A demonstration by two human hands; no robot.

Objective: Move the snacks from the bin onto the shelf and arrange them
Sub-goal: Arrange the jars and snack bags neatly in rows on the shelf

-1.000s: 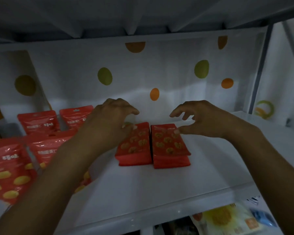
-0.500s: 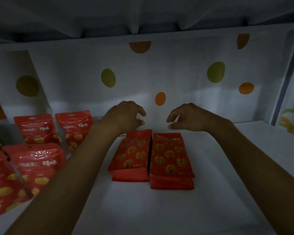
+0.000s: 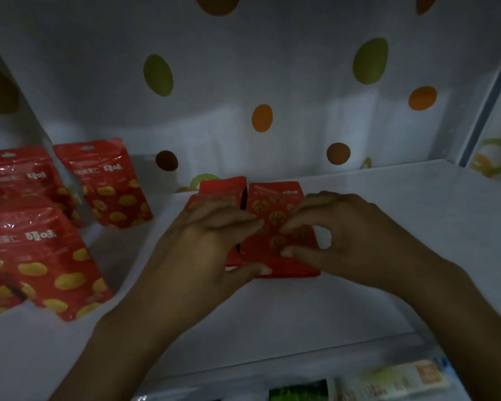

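Shelf (image 3: 388,215): white, dotted wall (image 3: 287,62) behind.
Snack stacks (image 3: 223,188): side by side, mid-shelf.
Left hand (image 3: 203,250): fingers over them, grip unclear.
Right hand (image 3: 356,241): fingers pinch right stack (image 3: 275,198).
Risk: uneven pull may topple stack.

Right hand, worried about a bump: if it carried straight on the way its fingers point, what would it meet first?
Probably the left hand, whose fingers lie just ahead of the right hand, over the red packets; depth is unclear.
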